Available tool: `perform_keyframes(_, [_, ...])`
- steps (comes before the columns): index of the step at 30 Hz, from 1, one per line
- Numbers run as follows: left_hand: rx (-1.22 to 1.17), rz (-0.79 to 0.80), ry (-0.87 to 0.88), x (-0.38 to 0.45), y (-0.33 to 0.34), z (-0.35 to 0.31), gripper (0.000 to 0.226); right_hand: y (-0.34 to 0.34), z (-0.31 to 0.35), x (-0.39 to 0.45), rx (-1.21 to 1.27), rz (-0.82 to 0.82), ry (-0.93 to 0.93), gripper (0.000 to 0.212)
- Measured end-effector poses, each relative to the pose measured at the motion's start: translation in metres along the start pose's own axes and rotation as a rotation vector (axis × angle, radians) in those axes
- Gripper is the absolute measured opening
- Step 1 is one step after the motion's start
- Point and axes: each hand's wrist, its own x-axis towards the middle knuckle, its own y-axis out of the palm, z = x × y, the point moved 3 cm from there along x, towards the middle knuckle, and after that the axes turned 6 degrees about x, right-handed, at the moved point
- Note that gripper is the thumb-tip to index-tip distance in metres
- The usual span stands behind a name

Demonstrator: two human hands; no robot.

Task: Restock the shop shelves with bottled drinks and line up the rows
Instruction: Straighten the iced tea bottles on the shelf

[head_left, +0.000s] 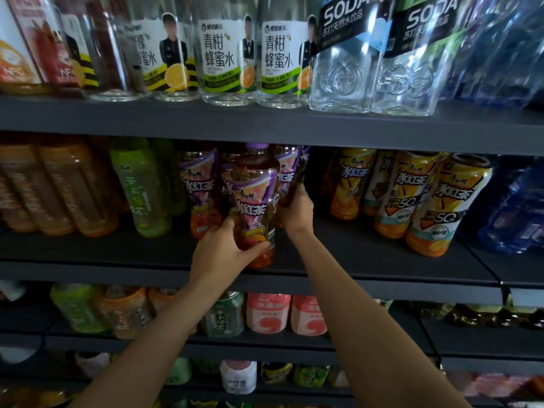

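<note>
We are partway through — our left hand (219,250) grips the front purple-label tea bottle (255,207) at the middle shelf (88,269) edge, our right hand (295,212) holds another behind, with the row not yet lined up.

NFC juice cartons (17,54) top left; pink peach-label packs (268,315) low centre.
</note>
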Motion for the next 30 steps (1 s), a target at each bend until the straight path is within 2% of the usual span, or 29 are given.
perform_keyframes(6, [-0.062,-0.023,0.035,0.0,0.002,0.003,0.066,-0.019,-0.01,-0.001,-0.037,-0.044,-0.004,0.046])
perform_keyframes(12, [-0.089,-0.034,0.022,-0.002,0.005,0.004,0.067,-0.029,-0.004,0.003,-0.094,0.081,0.002,0.05])
perform_keyframes(18, [-0.054,-0.045,-0.001,-0.001,0.007,0.0,0.066,-0.027,-0.002,-0.002,-0.076,0.105,0.063,0.056])
perform_keyframes(20, [-0.026,-0.046,0.021,0.0,0.009,-0.003,0.066,-0.033,-0.004,-0.01,-0.015,0.06,0.056,0.06])
perform_keyframes(22, [-0.011,-0.05,0.039,0.002,0.013,-0.009,0.065,-0.041,-0.004,-0.025,0.07,0.035,0.031,0.053])
perform_keyframes(25, [-0.021,-0.054,0.064,0.007,0.022,-0.022,0.063,-0.047,-0.002,-0.05,0.307,0.165,0.101,0.027])
perform_keyframes(27, [-0.045,-0.048,0.086,0.011,0.031,-0.033,0.061,-0.05,0.002,-0.057,0.464,0.206,0.134,0.027])
perform_keyframes(28, [-0.054,-0.048,0.093,0.013,0.034,-0.039,0.059,-0.052,0.007,-0.057,0.465,0.213,0.118,0.031])
perform_keyframes(30, [-0.062,-0.051,0.092,0.016,0.038,-0.048,0.053,-0.054,0.014,-0.053,0.202,0.184,0.005,0.046])
